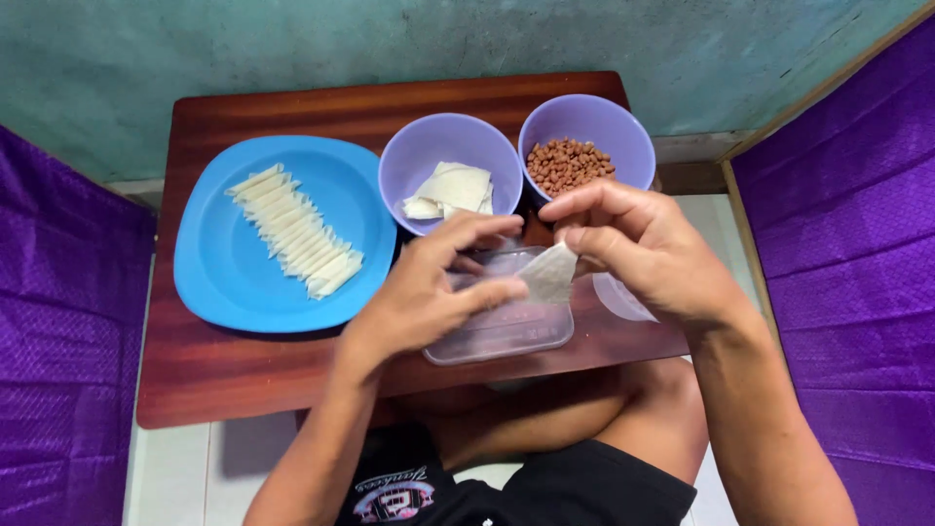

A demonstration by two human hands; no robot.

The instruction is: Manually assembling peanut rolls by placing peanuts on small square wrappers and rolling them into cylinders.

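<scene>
Over the clear tub (pixel 506 326) at six o'clock on the table (pixel 243 375), left hand (pixel 419 297) and right hand (pixel 643 244) pinch one thin wrapper (pixel 548 273) between closed fingertips. Bowls of wrappers (pixel 450 161) and peanuts (pixel 586 141) sit at twelve; rolled pieces (pixel 292 232) line the blue plate (pixel 229 278) at ten.

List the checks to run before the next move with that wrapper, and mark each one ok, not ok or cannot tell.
1. Wrapper piece held by both hands: ok.
2. Left hand grip on its lower edge: ok.
3. Right hand pinching its top: ok.
4. Filling inside the wrapper: cannot tell.
5. Bowl of brown nuts close by: ok.
6. Blue plate has bare space beside the row of rolls: ok.
</scene>
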